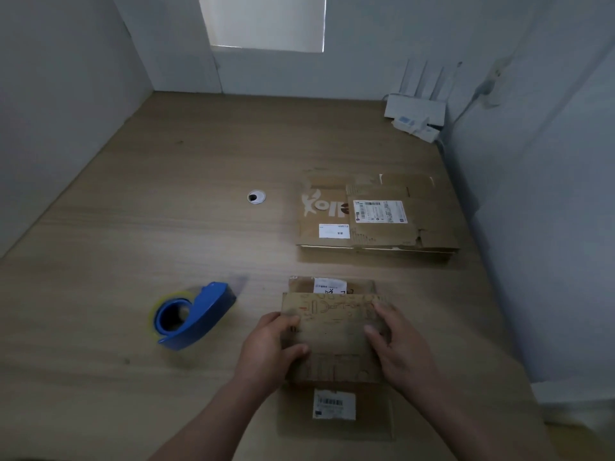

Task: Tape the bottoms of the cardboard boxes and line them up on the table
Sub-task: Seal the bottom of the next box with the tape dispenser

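Left hand and right hand both grip the small cardboard box, fingers curled over its sides. A barcode label sits nearest; the flattened box beyond shows white letters "lox".

wooden table between white walls, window ahead.

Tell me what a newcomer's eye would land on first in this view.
First, near centre, the left hand and right hand grip a cardboard box by its sides. To their left, a blue tape dispenser lies on the wooden table. Farther back on the right lie flattened cardboard boxes with shipping labels.
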`<control>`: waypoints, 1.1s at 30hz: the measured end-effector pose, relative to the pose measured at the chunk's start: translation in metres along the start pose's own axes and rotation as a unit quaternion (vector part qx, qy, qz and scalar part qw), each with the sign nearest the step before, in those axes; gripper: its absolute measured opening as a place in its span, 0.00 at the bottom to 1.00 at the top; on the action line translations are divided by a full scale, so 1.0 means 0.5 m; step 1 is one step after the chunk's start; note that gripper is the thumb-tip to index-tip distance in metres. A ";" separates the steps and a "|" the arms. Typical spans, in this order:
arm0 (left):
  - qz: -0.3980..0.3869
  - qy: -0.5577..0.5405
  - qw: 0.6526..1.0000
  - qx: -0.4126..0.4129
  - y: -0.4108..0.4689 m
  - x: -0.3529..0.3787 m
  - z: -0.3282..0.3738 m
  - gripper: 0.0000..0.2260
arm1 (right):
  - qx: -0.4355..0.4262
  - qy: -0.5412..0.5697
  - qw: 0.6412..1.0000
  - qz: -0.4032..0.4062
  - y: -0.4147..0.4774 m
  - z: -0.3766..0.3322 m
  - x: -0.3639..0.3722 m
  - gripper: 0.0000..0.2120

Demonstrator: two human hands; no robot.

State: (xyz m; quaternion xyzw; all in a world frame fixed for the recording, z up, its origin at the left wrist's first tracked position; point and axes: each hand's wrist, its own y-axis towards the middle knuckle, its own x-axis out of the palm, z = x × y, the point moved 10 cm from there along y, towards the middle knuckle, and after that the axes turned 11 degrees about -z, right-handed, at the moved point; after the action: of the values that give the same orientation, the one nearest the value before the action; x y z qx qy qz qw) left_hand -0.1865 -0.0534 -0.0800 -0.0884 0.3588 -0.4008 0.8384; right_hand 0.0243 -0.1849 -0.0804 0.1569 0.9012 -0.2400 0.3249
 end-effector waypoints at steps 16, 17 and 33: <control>0.140 0.228 0.942 -0.201 -0.004 -0.262 -0.252 0.33 | 0.089 0.012 0.992 0.093 0.006 -0.003 0.011 0.26; 0.109 0.218 0.945 -0.216 0.009 -0.258 -0.275 0.31 | 0.092 0.015 0.991 0.096 0.006 0.001 0.010 0.26; 0.072 0.220 0.968 0.092 -0.034 -0.234 0.014 0.10 | 0.089 0.054 0.991 0.085 -0.002 0.007 0.006 0.27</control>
State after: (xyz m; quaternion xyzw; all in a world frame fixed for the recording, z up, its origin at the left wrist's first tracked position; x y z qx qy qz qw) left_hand -0.2415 0.0203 -0.0054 0.1060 0.5013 -0.3801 0.7700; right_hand 0.0236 -0.1873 -0.0843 0.2740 0.8757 -0.2823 0.2799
